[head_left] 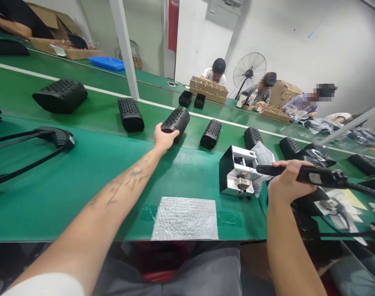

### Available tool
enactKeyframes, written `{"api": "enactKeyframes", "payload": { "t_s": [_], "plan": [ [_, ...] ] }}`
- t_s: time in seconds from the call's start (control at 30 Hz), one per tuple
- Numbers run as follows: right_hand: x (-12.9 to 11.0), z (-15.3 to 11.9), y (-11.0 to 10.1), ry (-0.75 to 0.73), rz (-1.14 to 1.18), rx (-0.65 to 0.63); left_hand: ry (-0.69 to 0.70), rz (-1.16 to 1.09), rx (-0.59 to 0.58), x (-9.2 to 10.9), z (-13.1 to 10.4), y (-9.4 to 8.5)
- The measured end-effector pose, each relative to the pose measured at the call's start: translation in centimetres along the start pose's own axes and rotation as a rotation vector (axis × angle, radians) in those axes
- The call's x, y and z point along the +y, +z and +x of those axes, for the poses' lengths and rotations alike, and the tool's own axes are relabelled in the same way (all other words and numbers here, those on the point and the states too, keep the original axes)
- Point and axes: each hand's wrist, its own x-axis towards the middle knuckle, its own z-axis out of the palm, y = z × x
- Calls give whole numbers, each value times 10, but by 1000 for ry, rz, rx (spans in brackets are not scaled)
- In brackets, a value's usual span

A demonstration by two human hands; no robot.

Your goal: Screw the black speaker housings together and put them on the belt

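My left hand (164, 137) is wrapped round the near end of a black perforated housing (178, 119) on the green line across the table. My right hand (290, 181) grips a long black corded tool (318, 176), held level; its exact kind I cannot make out. Its rounded end reaches over a white and black screw feeder (241, 170), with a clear plastic bag (263, 154) behind. Similar housings lie on either side of the held one, a near one to the left (130, 115) and another to the right (211, 134).
A bubble-wrap sheet (185, 218) is taped at the table's front edge. To the left lies a black device with cables (56, 137). A white post (125, 49) rises from the table. Across it, several people sit behind cardboard trays (208, 89). A blue tray (107, 63) stands at the back left.
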Motion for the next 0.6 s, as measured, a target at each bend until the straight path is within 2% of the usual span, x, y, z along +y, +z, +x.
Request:
{"api": "enactKeyframes", "payload": {
  "t_s": [0.07, 0.13, 0.2, 0.27, 0.3, 0.37, 0.43, 0.5, 0.6],
  "plan": [
    [1, 3, -6, -21, 12, 36, 58, 8, -16, -33, -11, -56],
    [-1, 9, -13, -66, 24, 78, 253, 11, -150, -68, -35, -116],
    [-3, 16, -18, -96, 34, 110, 381, 18, -305, -97, -71, -170],
    [-5, 22, -22, -96, 47, 128, 430, 21, -443, -113, -112, -210],
    [-6, 23, -24, -82, 54, 126, 430, 22, -512, -116, -132, -223],
    [-8, 21, -29, -17, 65, 75, 433, 26, -650, -115, -167, -236],
    [-8, 13, -35, 80, 67, -34, 471, 52, -786, -108, -191, -237],
    [-6, 4, -40, 158, 57, -146, 539, 84, -910, -100, -202, -230],
    [2, -8, -43, 190, 37, -234, 624, 85, -1051, -94, -202, -218]
  ]
}}
